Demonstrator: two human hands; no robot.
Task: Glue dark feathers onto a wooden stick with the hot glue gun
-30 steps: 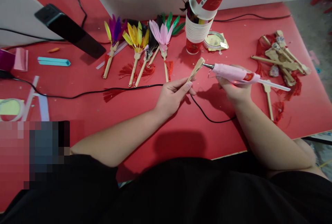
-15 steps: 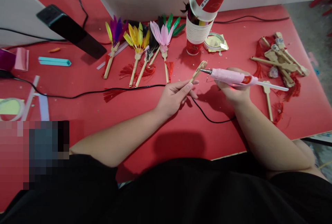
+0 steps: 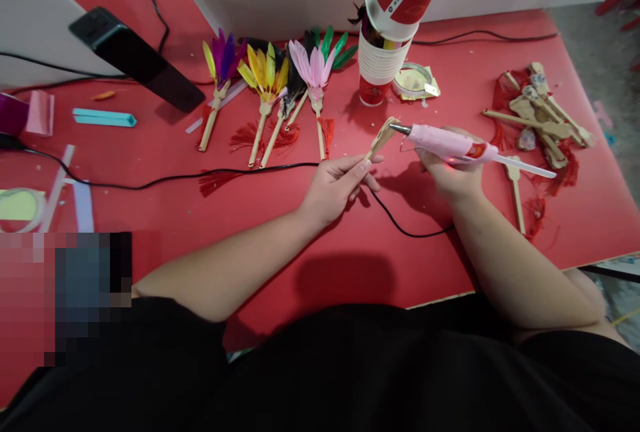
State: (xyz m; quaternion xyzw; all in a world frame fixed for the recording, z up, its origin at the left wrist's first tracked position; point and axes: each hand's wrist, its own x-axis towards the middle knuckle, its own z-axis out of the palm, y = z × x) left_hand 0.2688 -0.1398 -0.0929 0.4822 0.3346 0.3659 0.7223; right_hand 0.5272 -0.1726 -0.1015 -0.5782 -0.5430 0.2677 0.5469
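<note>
My left hand (image 3: 337,185) pinches the handle of a small wooden fan frame (image 3: 381,137), its wider end tilted up to the right. In my right hand (image 3: 453,172) is a pink hot glue gun (image 3: 443,143) with a white glue stick (image 3: 525,166) poking out of its back. The gun's metal nozzle meets or nearly meets the frame's upper end; I cannot tell if they touch. Beyond my left hand lie feathered fans with wooden handles and red tassels, among them a pink one (image 3: 316,72) and a yellow one (image 3: 265,79).
Red paper cups (image 3: 383,62) stand stacked at the back, beside a roll of tape (image 3: 414,79). A pile of wooden fan frames (image 3: 543,115) lies at the right. A black phone-like device (image 3: 137,62) leans at the left. A black cord (image 3: 200,175) crosses the red table (image 3: 260,245).
The glue gun's nozzle has shifted slightly right and up along the top of the wooden fan frame. My left hand has hardly moved.
</note>
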